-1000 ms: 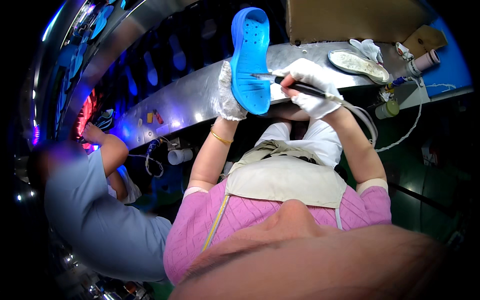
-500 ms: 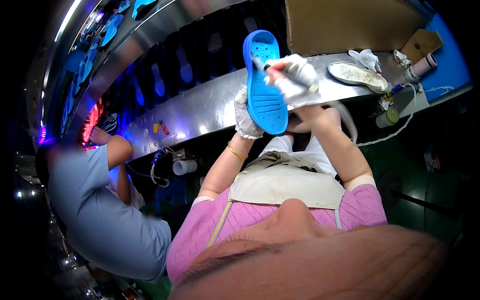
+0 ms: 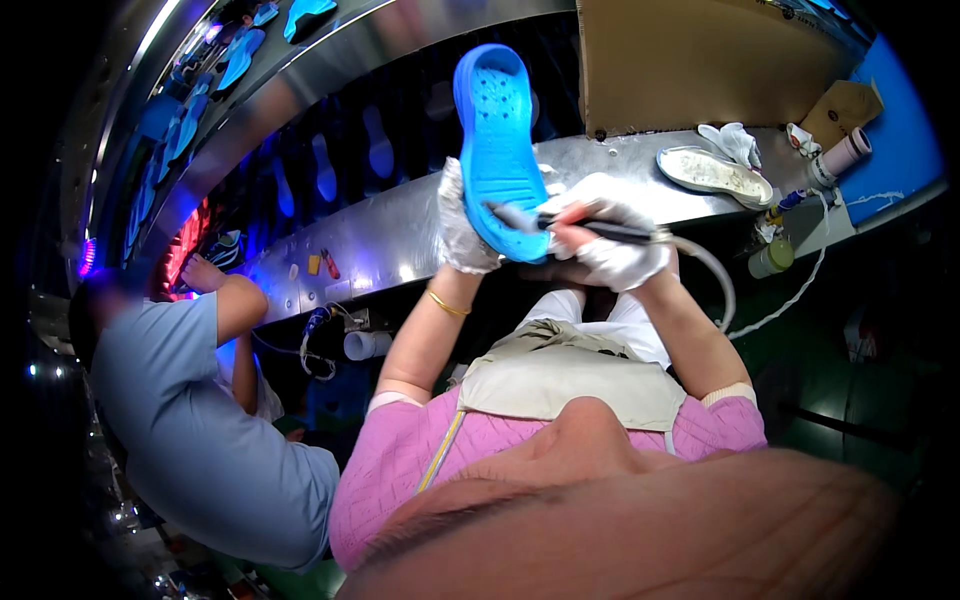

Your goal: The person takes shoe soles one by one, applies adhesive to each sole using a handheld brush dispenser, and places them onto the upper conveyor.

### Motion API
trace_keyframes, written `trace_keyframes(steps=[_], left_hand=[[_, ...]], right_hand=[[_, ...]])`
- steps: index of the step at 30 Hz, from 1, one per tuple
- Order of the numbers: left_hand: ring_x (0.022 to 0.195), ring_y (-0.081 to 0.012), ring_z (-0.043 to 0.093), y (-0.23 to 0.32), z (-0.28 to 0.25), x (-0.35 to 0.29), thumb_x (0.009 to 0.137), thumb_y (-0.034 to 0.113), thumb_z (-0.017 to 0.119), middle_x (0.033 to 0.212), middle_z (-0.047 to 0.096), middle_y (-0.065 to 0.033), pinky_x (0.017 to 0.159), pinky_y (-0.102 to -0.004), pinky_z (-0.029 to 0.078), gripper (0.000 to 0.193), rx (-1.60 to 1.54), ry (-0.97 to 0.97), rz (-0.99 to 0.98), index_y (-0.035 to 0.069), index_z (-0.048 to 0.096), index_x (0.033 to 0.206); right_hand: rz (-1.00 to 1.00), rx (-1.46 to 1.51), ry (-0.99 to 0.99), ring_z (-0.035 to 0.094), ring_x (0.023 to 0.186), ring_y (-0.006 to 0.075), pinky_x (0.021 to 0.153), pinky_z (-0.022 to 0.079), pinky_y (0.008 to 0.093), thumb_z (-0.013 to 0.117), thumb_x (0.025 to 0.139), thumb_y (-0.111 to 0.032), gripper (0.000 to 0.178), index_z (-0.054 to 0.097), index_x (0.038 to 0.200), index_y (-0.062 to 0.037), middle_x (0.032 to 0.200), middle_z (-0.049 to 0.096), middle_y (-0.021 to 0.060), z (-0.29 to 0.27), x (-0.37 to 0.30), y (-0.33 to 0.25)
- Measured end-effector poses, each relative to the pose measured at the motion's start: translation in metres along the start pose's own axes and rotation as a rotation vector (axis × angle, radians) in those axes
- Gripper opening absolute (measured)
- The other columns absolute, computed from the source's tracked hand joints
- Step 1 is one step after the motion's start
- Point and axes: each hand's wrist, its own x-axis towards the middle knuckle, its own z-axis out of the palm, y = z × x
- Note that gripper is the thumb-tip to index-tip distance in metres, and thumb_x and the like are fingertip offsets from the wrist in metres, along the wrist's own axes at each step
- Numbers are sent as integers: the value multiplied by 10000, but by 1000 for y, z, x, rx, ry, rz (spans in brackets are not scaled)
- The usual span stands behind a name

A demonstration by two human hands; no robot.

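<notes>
A blue shoe sole [image 3: 495, 130], raised at its rim with holes in one end and ridges toward the other, stands tilted above the bench edge. My gloved left hand [image 3: 462, 225] grips it by its left side near the ridged end. In my gloved right hand [image 3: 612, 232] is a brush [image 3: 620, 232] with a dark handle and a pale tip. That tip lies at the inner face of the sole, near the lower end. From the back of the brush a pale hose [image 3: 710, 262] curves down. Glove fabric covers part of the brush handle.
The metal bench [image 3: 400, 245] carries a white sole [image 3: 712, 175] and a crumpled white cloth [image 3: 738, 143]. A cardboard box [image 3: 690, 65] stands behind. Beyond the bench, a dark conveyor holds several soles. A person in a grey-blue shirt [image 3: 215, 410] sits at the left.
The sole has shifted left and a little up with my left hand. The brush has moved from the holed end down to the lower, ridged end.
</notes>
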Motion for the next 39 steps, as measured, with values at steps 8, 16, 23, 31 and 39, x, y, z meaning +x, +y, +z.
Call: trace_keyframes(steps=[8, 16, 23, 31, 39], left_hand=[[1198, -436, 395, 156, 66, 119, 919, 468, 211, 1309, 411, -234, 1021, -558, 312, 654, 84, -398, 59, -34, 320, 1324], [1160, -255, 462, 191, 22, 199, 929, 251, 366, 1294, 452, -118, 1008, -392, 330, 397, 329, -208, 537, 90, 421, 1288], [1109, -289, 517, 258, 27, 138, 776, 429, 619, 1170, 573, -145, 943, -348, 408, 533, 2649, 490, 1373, 93, 562, 1186], [897, -230, 604, 285, -20, 99, 766, 345, 693, 977, 646, -98, 845, -307, 440, 405, 2302, 573, 1018, 34, 644, 1022], [867, -254, 602, 264, 51, 2, 908, 357, 492, 900, 621, -125, 834, -382, 462, 371, 796, 0, 1094, 4, 607, 898]], right_hand=[[42, 109, 276, 619, 640, 131, 598, 504, 225, 613, 771, 81, 126, 577, 836, -21, 825, 603, 103, -33, 3, -15], [183, 8, 221, 565, 666, 97, 634, 466, 217, 636, 758, 82, 211, 541, 901, -41, 821, 596, 63, -53, -6, 20], [362, 54, 155, 581, 687, 107, 656, 488, 219, 627, 767, 81, 213, 530, 921, -29, 873, 613, 92, -53, -6, 21], [377, 107, 174, 616, 722, 123, 678, 515, 242, 641, 770, 84, 229, 543, 942, -30, 839, 623, 87, -47, -22, 41], [458, 30, 235, 635, 685, 154, 635, 526, 243, 645, 772, 54, 190, 540, 908, -27, 816, 630, 107, -49, -21, 39]])
